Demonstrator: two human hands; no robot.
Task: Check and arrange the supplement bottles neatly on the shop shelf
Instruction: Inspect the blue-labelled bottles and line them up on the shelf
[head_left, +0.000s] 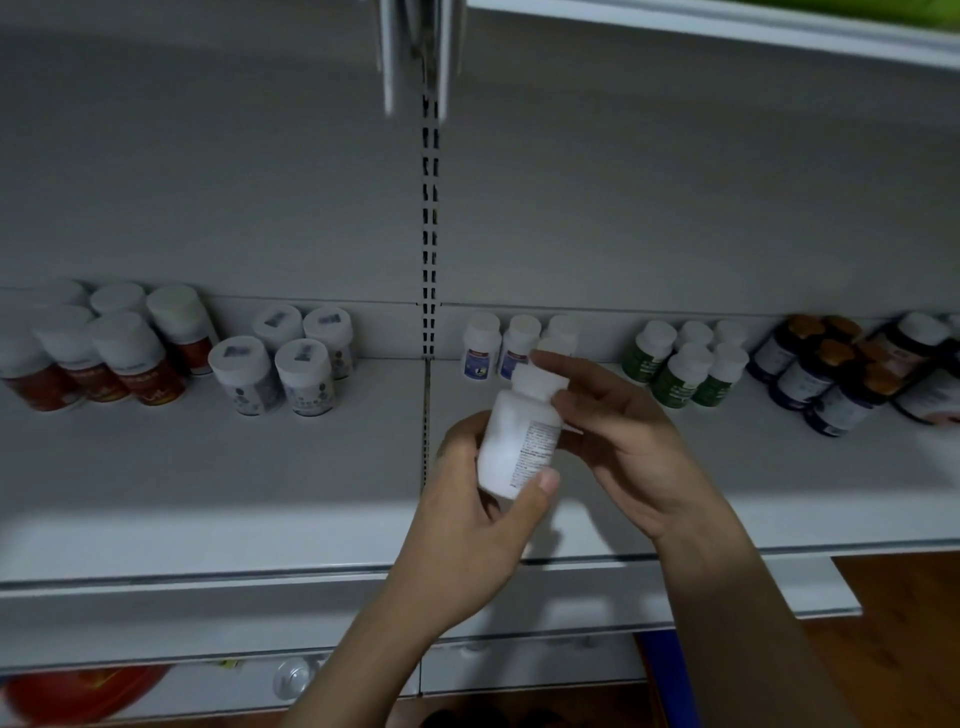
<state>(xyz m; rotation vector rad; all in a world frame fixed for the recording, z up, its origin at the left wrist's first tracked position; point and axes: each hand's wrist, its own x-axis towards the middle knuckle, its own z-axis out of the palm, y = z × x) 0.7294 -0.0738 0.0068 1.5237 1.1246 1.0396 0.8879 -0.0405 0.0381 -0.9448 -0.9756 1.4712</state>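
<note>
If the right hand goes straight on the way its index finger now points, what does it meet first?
Probably the small white bottles with blue labels at the back of the white shelf. The right hand points up-left past the held white bottle's cap, though depth is unclear.

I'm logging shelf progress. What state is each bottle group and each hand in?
white bottle: held off the shelf, tilted, cap on
left hand: gripping bottle's body
right hand: fingers at the cap
red-label bottles: standing, clustered
green-label bottles: standing, clustered
dark bottles: standing, crowded
</note>
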